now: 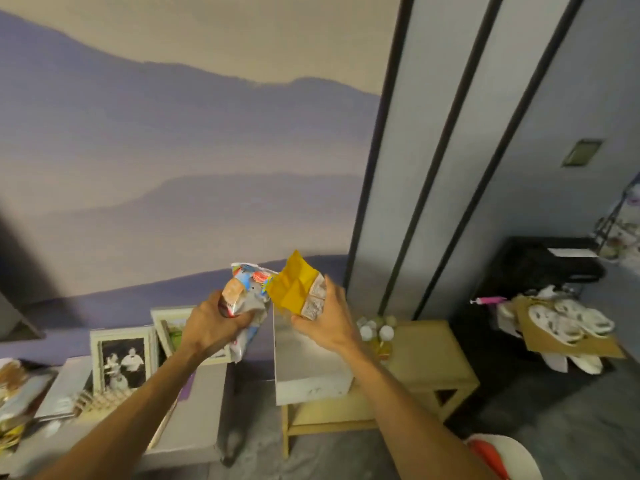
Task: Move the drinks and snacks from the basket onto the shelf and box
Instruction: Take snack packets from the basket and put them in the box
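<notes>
A: Any brand legible on the packs?
B: No, print's too blurred. The left grip has its fingers curled tight round a crumpled white-and-blue snack bag w/ red and orange pics. The right grip pinches a yellow snack pack by its side, thumb under and fingers over; grey text panels on the pack's edge, unreadable.
A: Where are they vs. the box?
B: Both are up in the air, side by side, in front of the mountain mural. Their edges meet in view; can't tell if they touch. The yellow pack hangs above the white box, which sits on a pale wood bench.
A: Anything else on the bench?
B: White-capped bottles just beside the box, at the back, approx. 4; some w/ yellow liquid.
A: And the left side?
B: A low grey shelf carrying 2 photo frames; the forearm crosses in front of it.
A: Right side?
B: Cardboard on the floor w/ white shoes piled on it, dark furniture behind.
</notes>
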Demonstrator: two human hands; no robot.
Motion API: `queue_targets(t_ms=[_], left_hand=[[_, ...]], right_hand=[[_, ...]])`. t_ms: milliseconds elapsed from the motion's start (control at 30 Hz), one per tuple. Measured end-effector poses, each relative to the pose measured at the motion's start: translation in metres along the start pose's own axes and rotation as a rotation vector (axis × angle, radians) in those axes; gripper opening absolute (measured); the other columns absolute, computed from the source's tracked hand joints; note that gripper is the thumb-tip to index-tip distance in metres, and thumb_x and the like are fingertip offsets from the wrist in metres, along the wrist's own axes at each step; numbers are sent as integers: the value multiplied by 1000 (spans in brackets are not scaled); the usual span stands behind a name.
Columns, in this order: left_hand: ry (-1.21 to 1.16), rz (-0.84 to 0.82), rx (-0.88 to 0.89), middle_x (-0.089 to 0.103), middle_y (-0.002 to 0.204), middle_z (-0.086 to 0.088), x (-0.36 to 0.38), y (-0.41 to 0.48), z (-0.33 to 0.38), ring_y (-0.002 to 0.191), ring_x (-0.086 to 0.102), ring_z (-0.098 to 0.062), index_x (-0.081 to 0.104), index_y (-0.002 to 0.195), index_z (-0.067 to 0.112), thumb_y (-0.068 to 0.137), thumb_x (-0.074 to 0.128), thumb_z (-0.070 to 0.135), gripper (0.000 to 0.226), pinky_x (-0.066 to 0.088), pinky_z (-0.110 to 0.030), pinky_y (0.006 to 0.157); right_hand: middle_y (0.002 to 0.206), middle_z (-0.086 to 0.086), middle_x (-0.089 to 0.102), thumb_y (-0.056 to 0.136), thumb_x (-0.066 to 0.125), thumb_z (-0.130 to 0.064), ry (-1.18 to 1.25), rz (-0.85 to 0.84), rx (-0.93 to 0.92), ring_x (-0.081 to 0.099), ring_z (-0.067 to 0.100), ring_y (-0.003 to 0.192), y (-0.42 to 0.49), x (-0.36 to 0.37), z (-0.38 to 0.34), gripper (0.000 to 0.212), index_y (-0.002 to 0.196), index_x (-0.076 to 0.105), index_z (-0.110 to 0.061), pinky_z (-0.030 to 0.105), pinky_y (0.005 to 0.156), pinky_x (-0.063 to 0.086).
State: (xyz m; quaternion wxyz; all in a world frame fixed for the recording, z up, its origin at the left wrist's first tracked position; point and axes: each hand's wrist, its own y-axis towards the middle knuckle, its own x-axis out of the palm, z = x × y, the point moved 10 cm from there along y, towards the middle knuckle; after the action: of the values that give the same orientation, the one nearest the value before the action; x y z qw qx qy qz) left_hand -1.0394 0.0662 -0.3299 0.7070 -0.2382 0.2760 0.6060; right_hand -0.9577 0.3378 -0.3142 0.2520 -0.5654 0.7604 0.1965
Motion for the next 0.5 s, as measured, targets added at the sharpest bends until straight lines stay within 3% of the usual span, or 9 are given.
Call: queue_targets(t_ms=[167,300,367,500], left_hand=[[-12,-31,-85,71,109,5,62,19,16,84,67,-10,58,128,27,72,76,79,78,52,-24,65],[-36,-21,-199,72,97,6,92,41,7,84,70,-16,61,109,27,68,75,84,72,59,-36,70],[-54,-9,-241,70,89,8,107,55,-1,80,69,-15,60,99,26,66,76,85,70,56,-34,65],[-101,-55,-306,72,93,7,146,90,-25,81,70,-14,62,102,26,68,79,80,67,61,-38,71]], right_hand=[[159,0,37,63,79,-84,-2,-17,90,51,27,143,32,-26,57,130,166,19,-31,55,111,51],[157,-1,39,67,80,-84,-15,-33,132,51,27,141,64,-21,83,127,164,19,-31,50,108,53],[155,0,40,68,80,-84,-32,-50,148,53,27,140,79,-9,93,125,164,20,-30,48,106,54],[154,5,46,70,84,-77,-46,-72,209,56,28,137,108,18,116,120,162,29,-23,48,106,55]])
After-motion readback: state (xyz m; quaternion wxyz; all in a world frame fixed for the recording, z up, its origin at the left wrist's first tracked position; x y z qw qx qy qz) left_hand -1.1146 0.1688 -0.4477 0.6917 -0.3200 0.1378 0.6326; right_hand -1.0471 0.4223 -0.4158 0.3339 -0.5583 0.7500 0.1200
